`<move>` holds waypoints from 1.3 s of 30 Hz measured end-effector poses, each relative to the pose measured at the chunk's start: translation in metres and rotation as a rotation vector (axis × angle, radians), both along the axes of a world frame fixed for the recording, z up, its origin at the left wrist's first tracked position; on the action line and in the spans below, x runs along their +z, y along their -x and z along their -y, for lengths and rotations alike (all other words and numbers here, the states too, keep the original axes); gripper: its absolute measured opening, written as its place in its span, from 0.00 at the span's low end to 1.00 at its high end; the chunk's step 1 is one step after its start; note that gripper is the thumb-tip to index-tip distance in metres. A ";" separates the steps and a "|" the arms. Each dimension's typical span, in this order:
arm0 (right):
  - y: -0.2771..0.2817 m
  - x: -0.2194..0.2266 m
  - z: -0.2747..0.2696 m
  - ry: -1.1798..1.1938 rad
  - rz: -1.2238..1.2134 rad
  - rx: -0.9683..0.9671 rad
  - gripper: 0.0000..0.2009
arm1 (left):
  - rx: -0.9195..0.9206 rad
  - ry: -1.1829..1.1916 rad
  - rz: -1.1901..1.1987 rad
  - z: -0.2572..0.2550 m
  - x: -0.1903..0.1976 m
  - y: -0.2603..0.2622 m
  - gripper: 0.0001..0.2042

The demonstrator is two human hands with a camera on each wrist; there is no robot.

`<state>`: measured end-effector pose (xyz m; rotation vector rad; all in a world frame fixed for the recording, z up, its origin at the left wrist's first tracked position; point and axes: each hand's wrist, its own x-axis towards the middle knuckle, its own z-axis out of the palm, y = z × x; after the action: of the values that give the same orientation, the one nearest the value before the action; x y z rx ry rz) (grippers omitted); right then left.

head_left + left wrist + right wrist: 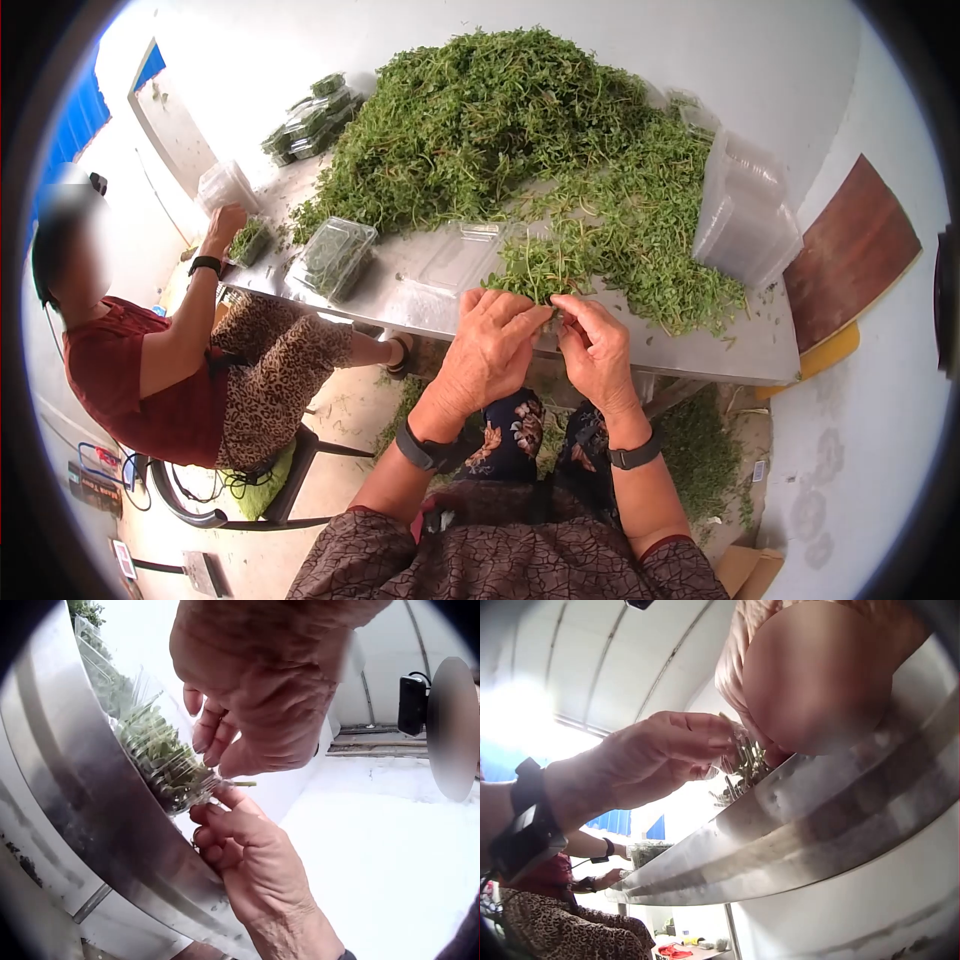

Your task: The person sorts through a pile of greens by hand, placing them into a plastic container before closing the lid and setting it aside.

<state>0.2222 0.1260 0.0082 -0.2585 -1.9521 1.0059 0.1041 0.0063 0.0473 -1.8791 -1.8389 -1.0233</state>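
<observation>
A clear plastic clamshell box filled with leafy green sprigs (pixel 161 754) sits at the metal table's near edge, between my two hands. My left hand (pixel 490 340) grips the box's rim from the left, its curled fingers on the clear plastic in the right wrist view. My right hand (pixel 598 350) pinches at the near corner of the box, thumb against forefinger. One cut stem (pixel 244 784) sticks out past the rim between the hands. In the head view, the hands hide most of the box's near end. Loose greens (pixel 545 262) lie just beyond the fingertips.
A large heap of greens (pixel 490 120) covers the table's back. Stacked empty boxes (pixel 745 210) stand right; a filled box (pixel 337 258) lies left, with more filled boxes (pixel 312 122) behind. A seated person (pixel 150 350) works at the left. Greens (pixel 700 450) lie on the floor.
</observation>
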 end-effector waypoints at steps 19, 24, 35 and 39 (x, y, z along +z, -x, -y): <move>-0.001 0.003 0.003 -0.068 0.009 0.032 0.17 | 0.049 0.283 -0.132 -0.033 0.021 0.021 0.20; -0.001 0.001 0.003 -0.084 -0.008 0.040 0.17 | 0.019 0.314 -0.101 -0.031 0.024 0.024 0.20; 0.002 0.000 0.003 -0.118 -0.035 -0.014 0.14 | -0.088 0.265 -0.274 -0.052 0.039 0.014 0.22; 0.001 0.000 0.002 -0.115 -0.018 0.001 0.12 | -0.026 0.376 -0.268 -0.051 0.035 0.016 0.24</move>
<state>0.2209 0.1244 0.0082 -0.1825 -1.9857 0.8899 0.0877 0.0574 0.0825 -2.1281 -1.9456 -0.4206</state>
